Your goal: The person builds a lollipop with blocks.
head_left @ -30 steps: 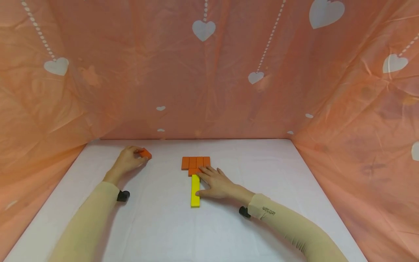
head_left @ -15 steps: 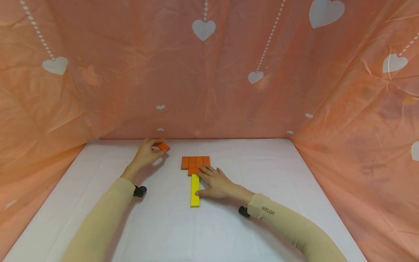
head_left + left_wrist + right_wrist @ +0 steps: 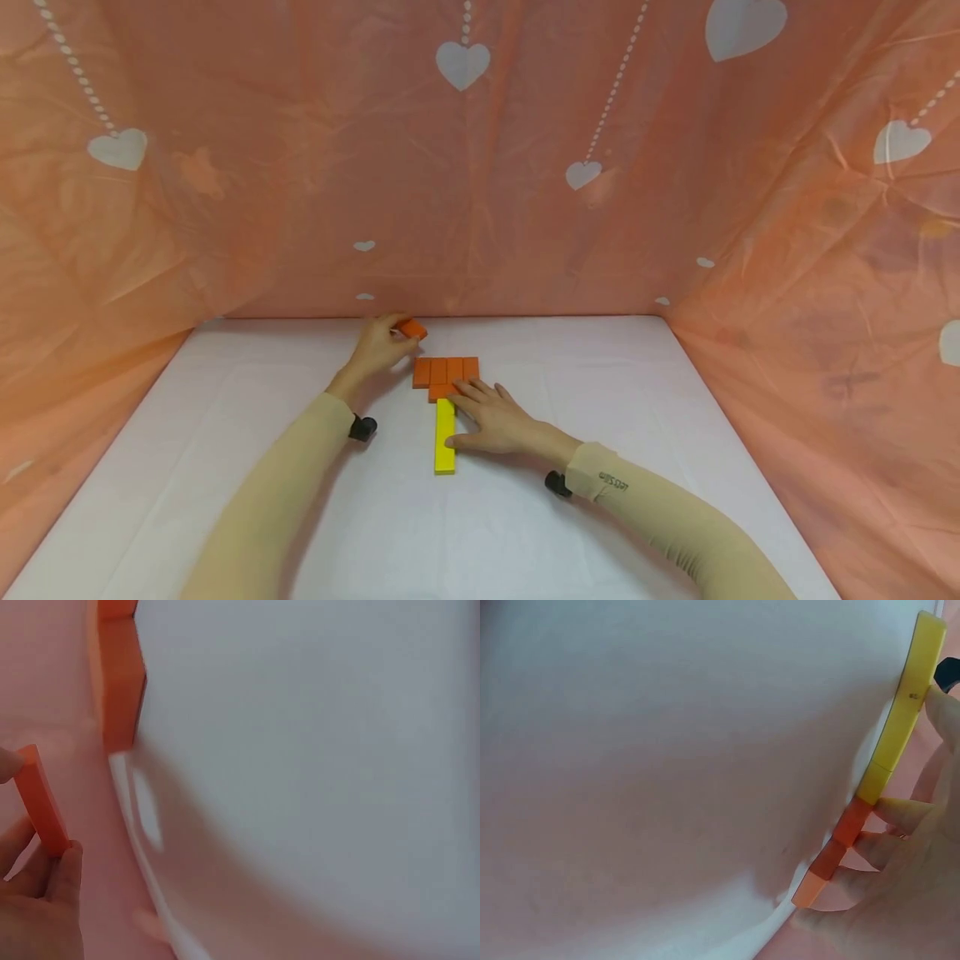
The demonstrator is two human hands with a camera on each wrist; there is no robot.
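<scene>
Between the thumb and fingers of my left hand (image 3: pixel 377 348) is a small orange block (image 3: pixel 412 330), held tilted behind the left end of the orange blocks (image 3: pixel 438 372). Those lie flat, edge to edge, in a wider back row with a narrower row before it. A yellow strip (image 3: pixel 444 454) runs from them toward me; in the right wrist view a seam crosses the yellow strip (image 3: pixel 904 712). My right hand (image 3: pixel 497 422) lies spread over their right side, fingertips on the orange blocks and thumb touching the yellow strip. It hides some of the orange pieces.
Everything lies on a white-covered table (image 3: pixel 600 383). A pink cloth with white hearts (image 3: pixel 462 65) hangs behind the table and along both sides. Black wrist cameras (image 3: pixel 363 428) are strapped at both sleeves.
My left hand has carried the orange block to the right and slightly back, from the table's left side to just behind the orange blocks. My right hand has stayed in place.
</scene>
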